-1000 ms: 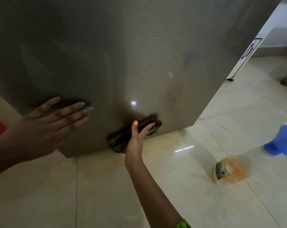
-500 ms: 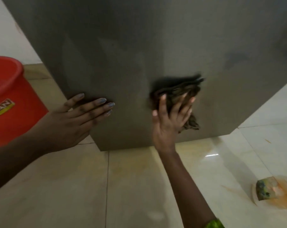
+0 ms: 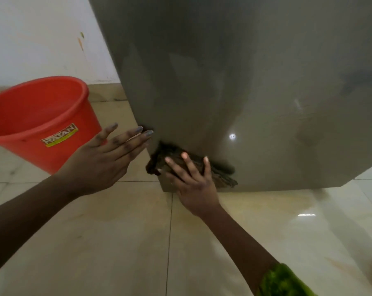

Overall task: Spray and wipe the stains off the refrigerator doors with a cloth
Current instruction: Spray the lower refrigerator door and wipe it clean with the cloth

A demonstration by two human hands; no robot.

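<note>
The grey refrigerator door (image 3: 244, 82) fills the upper right of the head view, and its lower left corner sits just above the glossy beige floor tiles (image 3: 116, 242). The dark brown cloth (image 3: 221, 174) lies crumpled against this corner, at the bottom edge of the door. One end bunches at the left edge and the other end trails to the right along the door face. The right hand (image 3: 193, 182) presses the cloth flat to the door. Its fingers are straight and spread, the palm is over the cloth's middle, and nothing is curled round the fabric. A green sleeve (image 3: 283, 280) shows on the right forearm. The left hand (image 3: 104, 159) is also flat, with its fingers extended and close together. Its fingertips touch the left edge of the door just above the cloth, and it holds nothing. A bright spot of reflected light (image 3: 232, 136) shows on the door above the right hand. A darker smear (image 3: 355, 82) shows near the right side of the door. A red plastic bucket (image 3: 31, 112) with a label reading RATAN (image 3: 60, 134) stands on the floor to the left, beside the refrigerator and behind the left hand. A white wall (image 3: 42, 39) with small orange and green marks rises behind the bucket.
</note>
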